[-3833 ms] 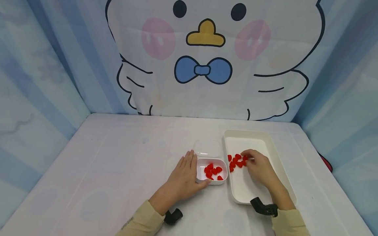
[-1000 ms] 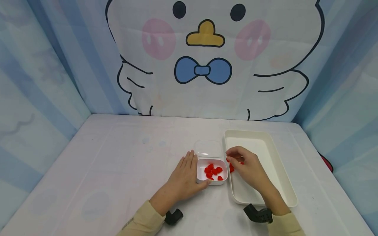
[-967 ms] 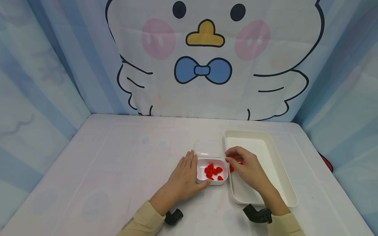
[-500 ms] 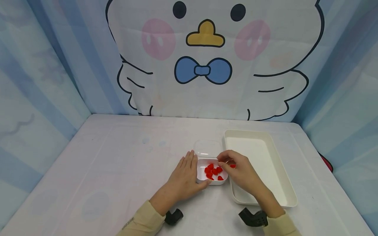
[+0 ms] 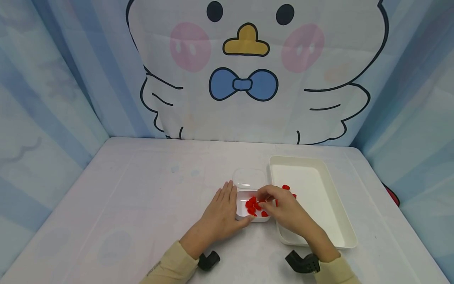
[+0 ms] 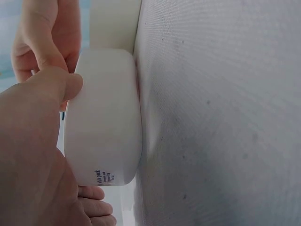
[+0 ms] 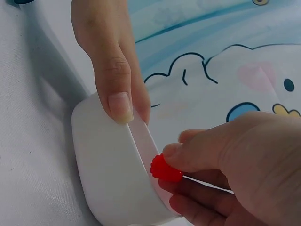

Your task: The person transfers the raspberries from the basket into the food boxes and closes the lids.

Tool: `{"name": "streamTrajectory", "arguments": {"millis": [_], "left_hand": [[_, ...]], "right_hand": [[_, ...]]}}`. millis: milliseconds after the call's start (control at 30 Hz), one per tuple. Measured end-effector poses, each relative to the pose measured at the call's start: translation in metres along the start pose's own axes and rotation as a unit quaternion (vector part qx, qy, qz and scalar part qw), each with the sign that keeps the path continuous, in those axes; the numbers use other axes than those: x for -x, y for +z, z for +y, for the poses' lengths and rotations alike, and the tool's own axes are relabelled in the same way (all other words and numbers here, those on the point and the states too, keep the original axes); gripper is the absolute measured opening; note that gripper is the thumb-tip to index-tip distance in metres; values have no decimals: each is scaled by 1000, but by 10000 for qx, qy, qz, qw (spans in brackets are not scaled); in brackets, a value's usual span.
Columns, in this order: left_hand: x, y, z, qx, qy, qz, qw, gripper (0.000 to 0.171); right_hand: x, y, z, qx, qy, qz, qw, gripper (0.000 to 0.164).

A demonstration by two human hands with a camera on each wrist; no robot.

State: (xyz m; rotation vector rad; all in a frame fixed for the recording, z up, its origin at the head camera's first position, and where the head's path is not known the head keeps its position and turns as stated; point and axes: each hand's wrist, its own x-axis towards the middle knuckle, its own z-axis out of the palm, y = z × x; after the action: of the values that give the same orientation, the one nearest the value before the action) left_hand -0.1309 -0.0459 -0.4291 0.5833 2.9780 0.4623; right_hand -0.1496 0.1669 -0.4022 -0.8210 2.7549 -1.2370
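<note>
In the right wrist view my right hand (image 5: 289, 211) pinches a bumpy red raspberry (image 7: 163, 168) between thumb and fingertips, right at the rim of a small white box (image 7: 110, 174). Several more red raspberries (image 5: 251, 206) lie inside that box in the head view. My left hand (image 5: 220, 216) rests against the box's left side with its fingers straight, and its thumb lies over the near rim. Small printed lettering (image 6: 104, 177) shows on the box wall in the left wrist view. The right hand covers part of the box's right side.
A shallow cream tray (image 5: 315, 185) stands just right of the box. Several raspberries (image 5: 285, 187) lie at its left side, partly behind my right hand. Behind the box is a clear plastic lid (image 5: 249, 179). A printed cloth (image 5: 244, 118) hangs at the table's back edge.
My right hand has moved left from among the raspberries in the tray to over the white box, with a raspberry in its fingertips. The left hand has stayed in place.
</note>
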Motion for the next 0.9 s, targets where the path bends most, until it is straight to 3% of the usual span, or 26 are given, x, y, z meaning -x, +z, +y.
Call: {"name": "streamTrajectory", "arguments": {"millis": [333,667,900], "left_hand": [[0,-1,0,5,-51,-65,10000,98],[-1,1,-1,-14,-66,-69,10000,98],[-2,1,0,18,-92,-104,9999,99]], "right_hand": [[0,-1,-2,221,41,-364,9991,26],[0,-5,-1,226,-64,107,9997,22],[1,-10,1,432,174,460,9979,19]]}}
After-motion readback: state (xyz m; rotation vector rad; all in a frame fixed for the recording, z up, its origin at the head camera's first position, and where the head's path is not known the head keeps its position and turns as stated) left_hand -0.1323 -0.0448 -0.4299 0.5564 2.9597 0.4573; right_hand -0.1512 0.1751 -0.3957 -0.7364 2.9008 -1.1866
